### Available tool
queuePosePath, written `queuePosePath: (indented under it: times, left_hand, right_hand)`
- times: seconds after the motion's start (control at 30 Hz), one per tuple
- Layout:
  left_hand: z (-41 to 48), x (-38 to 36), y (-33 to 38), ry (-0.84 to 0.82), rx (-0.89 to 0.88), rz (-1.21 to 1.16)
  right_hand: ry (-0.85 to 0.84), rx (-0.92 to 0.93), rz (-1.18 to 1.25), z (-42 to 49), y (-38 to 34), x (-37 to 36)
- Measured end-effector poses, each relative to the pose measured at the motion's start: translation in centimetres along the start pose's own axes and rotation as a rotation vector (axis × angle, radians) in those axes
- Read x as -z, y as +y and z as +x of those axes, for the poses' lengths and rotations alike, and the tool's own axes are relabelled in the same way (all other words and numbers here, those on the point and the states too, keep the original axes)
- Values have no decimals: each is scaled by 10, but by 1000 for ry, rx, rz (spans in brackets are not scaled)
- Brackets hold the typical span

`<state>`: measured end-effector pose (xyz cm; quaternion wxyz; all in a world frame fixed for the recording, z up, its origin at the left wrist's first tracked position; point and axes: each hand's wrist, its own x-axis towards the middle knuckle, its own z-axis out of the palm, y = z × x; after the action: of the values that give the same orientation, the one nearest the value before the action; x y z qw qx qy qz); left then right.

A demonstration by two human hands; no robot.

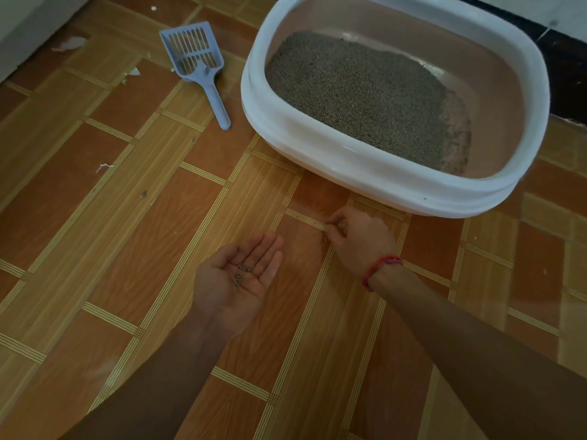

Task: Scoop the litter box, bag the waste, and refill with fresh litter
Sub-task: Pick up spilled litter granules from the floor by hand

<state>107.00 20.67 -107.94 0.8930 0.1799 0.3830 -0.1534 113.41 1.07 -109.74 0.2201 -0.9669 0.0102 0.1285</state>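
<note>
Floor (127,236): wood-pattern covering with pale striped bands. White paper scraps (69,43) near far-left corner. Dark skirting (565,68) along far-right edge.

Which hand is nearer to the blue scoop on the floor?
Left. The left hand, cupped palm-up, lies below the scoop, slightly rightward. The right hand pinches at the floor farther right, before the litter box.

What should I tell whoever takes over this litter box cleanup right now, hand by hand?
Left hand: open, palm up, cupping a few litter granules.
Right hand: fingertips pinched at the floor just in front of the litter box, picking up stray granules.
Scoop: lying on the floor left of the box, untouched.
Litter: covers most of the tray, thin at the near right end.
Done: some spilled granules collected.
Left: gather the remaining specks, drop them in the box. No waste bag or fresh litter supply is in view.
</note>
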Motion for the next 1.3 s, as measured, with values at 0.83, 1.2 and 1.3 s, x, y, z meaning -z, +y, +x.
queuePosePath:
  times: [0.83, 1.2, 1.3]
  left_hand:
    - [-9, -3, 4, -50, 3, 11]
    - [-22, -7, 5, -129, 44, 22]
    - [-26, -9, 8, -162, 40, 51]
  right_hand:
    - [-151, 312, 69, -59, -95, 20]
    - [-145, 477, -3, -79, -116, 23]
    - [-133, 410, 0, -75, -105, 19]
